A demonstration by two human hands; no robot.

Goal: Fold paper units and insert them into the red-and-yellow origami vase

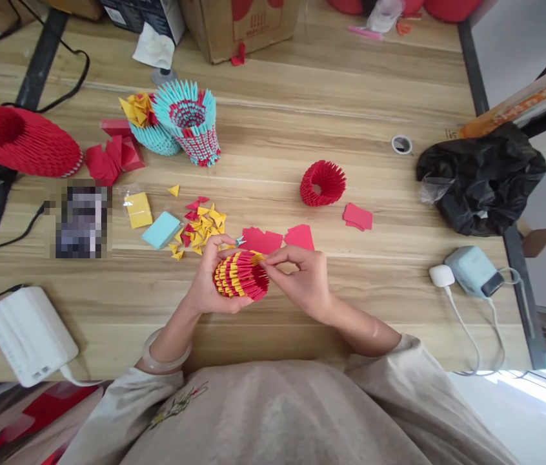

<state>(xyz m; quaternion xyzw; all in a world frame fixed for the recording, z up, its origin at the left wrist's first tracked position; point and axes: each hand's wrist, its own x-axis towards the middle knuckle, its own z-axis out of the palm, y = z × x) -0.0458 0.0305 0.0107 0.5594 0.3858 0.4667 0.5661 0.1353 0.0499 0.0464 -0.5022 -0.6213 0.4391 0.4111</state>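
My left hand (208,284) is wrapped round a red and yellow cup of folded paper pieces (237,278), tilted with its opening to the right. At the upper rim of that cup, my right hand (302,278) pinches with thumb and forefinger, by a yellow piece; whether it grips that piece is hidden by the fingers. Just beyond my left hand lies a pile of folded yellow and red paper triangles (208,223). Flat red paper sheets (263,241) lie behind the cup.
A red folded-paper ring (323,183) stands to the right of centre. Blue-and-red paper vases (200,139) and a large red paper form (26,142) stand at left. Yellow paper (138,210) and blue paper (161,230) lie nearby. A black bag (486,181) and chargers (471,271) are right.
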